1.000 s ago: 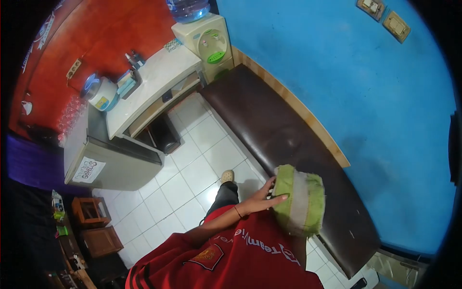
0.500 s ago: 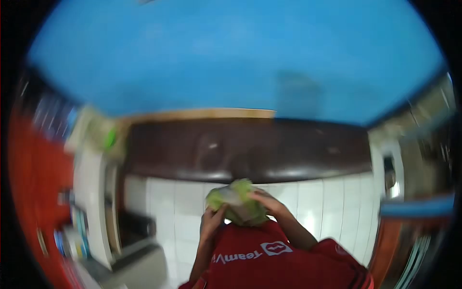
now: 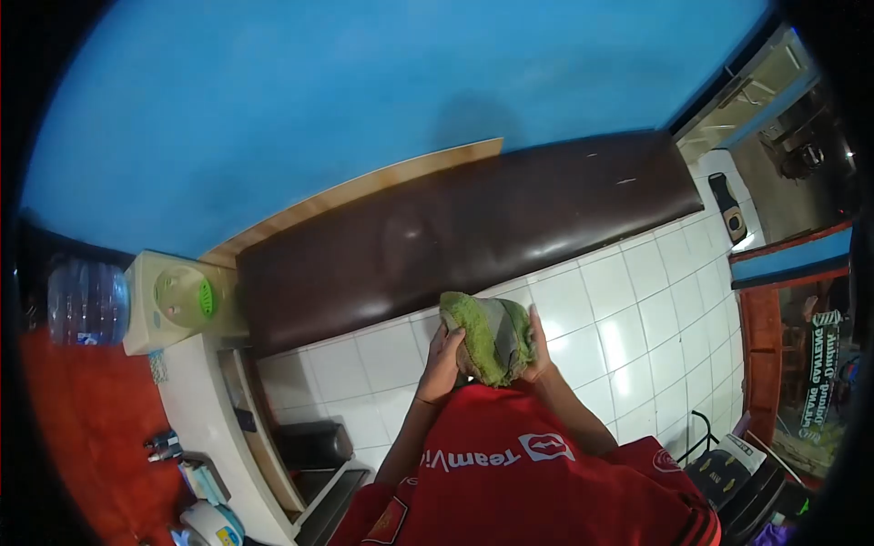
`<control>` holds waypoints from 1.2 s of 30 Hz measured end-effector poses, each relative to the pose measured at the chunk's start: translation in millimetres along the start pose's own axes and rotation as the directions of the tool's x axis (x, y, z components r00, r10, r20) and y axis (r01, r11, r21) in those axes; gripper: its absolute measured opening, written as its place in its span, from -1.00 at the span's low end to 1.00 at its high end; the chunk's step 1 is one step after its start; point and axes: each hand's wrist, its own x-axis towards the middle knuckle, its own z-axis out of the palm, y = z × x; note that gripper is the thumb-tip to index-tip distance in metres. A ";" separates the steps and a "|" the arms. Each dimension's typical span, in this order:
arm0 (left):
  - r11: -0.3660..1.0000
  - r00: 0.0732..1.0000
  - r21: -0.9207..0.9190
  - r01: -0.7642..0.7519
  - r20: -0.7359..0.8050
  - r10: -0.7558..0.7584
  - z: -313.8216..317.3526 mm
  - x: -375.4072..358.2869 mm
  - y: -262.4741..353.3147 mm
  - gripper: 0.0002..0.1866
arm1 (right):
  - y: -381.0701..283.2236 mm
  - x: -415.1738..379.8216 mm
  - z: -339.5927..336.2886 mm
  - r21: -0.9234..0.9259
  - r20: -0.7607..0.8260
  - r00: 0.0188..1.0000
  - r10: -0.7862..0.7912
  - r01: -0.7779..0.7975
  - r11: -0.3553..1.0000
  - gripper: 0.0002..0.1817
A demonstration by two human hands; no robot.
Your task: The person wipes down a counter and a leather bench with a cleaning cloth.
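We hold a green and grey folded cloth (image 3: 489, 335) between both hands in front of our chest, above the white tiled floor (image 3: 637, 300). Our left hand (image 3: 444, 350) is closed on the cloth's left side, fingers wrapped round its edge. Our right hand (image 3: 537, 350) is closed on the right side, fingers pressed flat up the cloth's flank. The cloth is bunched, its green fuzzy face to the left and a grey band in the middle.

A second ago only our left hand touched the cloth, which was held out flatter over the dark brown padded bench (image 3: 455, 232); now both hands grip it and it sits over the floor, just short of the bench's front edge. Half a second ago the view was blurred and level; now it is sharp and tilted, with the bench running diagonally under the blue wall (image 3: 364, 91).

At the left stands a cream water dispenser (image 3: 173, 300) with a clear bottle (image 3: 86, 305), beside a white tabletop (image 3: 205, 400). Our red shirt (image 3: 519, 473) fills the bottom.
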 end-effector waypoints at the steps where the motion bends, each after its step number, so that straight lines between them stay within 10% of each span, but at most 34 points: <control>1: 0.991 0.993 -0.060 0.116 -0.007 -0.117 -9.3 -5.1 9.6 -0.45 | 7.9 4.8 -8.3 -0.188 -0.112 0.994 -0.011 -0.010 0.982 -0.41; 6: 0.985 0.985 -0.068 0.156 -0.056 -0.160 -59.0 -7.7 37.6 -0.53 | 11.2 4.7 5.2 -0.445 0.046 0.996 -0.077 0.089 0.891 -0.61; 8: 0.985 0.986 0.103 0.138 -0.105 -0.127 -73.4 7.7 39.6 -0.55 | 8.9 24.2 11.8 -0.894 -0.217 0.887 -0.407 -0.012 0.449 -0.55; 9: 0.953 0.998 0.298 0.052 -0.054 -0.037 -78.3 22.0 38.8 -0.55 | 20.1 39.9 8.2 -0.998 -0.052 0.658 -0.751 -0.007 0.063 -0.46; 10: 0.953 0.997 0.299 0.056 -0.076 -0.034 -80.6 33.7 35.8 -0.55 | 21.7 52.7 8.4 -0.994 0.035 0.535 -0.844 0.106 0.026 -0.36; 12: 0.928 0.997 0.368 0.055 0.038 -0.074 -75.4 66.1 38.8 -0.54 | 17.8 78.1 24.0 -0.946 0.316 0.548 -0.774 0.250 -0.208 -0.29; 14: 0.848 0.961 0.490 0.200 0.073 -0.268 -84.8 91.4 36.1 -0.48 | 20.4 106.3 40.2 -0.877 0.474 0.649 -0.595 0.403 -0.260 -0.25; 16: 0.920 0.925 0.227 0.318 0.139 -0.354 -85.6 112.3 36.3 -0.43 | 36.0 142.0 36.5 -0.892 0.316 0.681 -0.660 0.450 0.037 -0.30; 18: 0.902 0.900 0.107 0.419 0.084 -0.428 -84.0 116.5 70.5 -0.43 | 29.2 160.2 31.1 -0.829 -0.157 0.905 -0.395 0.097 0.551 -0.51; 20: 0.917 0.916 0.014 0.399 -0.042 -0.398 -114.3 111.3 100.8 -0.46 | 36.3 184.5 23.1 -0.859 -0.147 0.808 -0.571 0.183 0.479 -0.54; 23: 0.835 0.909 0.545 0.077 -0.383 0.166 -248.8 74.0 89.3 -0.62 | 30.0 234.5 22.2 -0.915 0.026 0.656 -0.754 0.320 0.246 -0.53; 28: 0.993 0.195 0.117 -0.033 -0.973 0.121 -442.6 -31.0 134.8 -0.51 | 32.7 357.8 23.7 -0.957 0.287 0.572 -0.768 0.130 -0.261 -0.47; 30: 0.980 0.072 0.190 -0.055 -0.978 0.194 -526.2 -61.5 133.9 -0.45 | 76.1 427.1 13.6 -0.913 0.384 0.573 -0.724 0.118 -0.391 -0.46; 32: 0.988 0.104 0.155 0.012 -0.983 0.153 -555.1 -75.4 149.6 -0.42 | 141.6 495.8 18.0 -0.338 0.641 0.373 -0.670 -0.647 -0.683 -0.44; 34: 0.977 0.181 0.181 0.109 -0.970 0.159 -567.0 -100.8 158.3 -0.40 | 206.4 542.5 69.6 -0.483 0.520 0.385 -0.762 -0.604 -0.634 -0.42; 36: 0.953 0.278 0.234 0.193 -0.944 0.176 -581.5 -98.9 163.3 -0.38 | 297.2 572.2 134.0 -0.456 0.646 0.544 -0.536 -0.288 -0.842 -0.41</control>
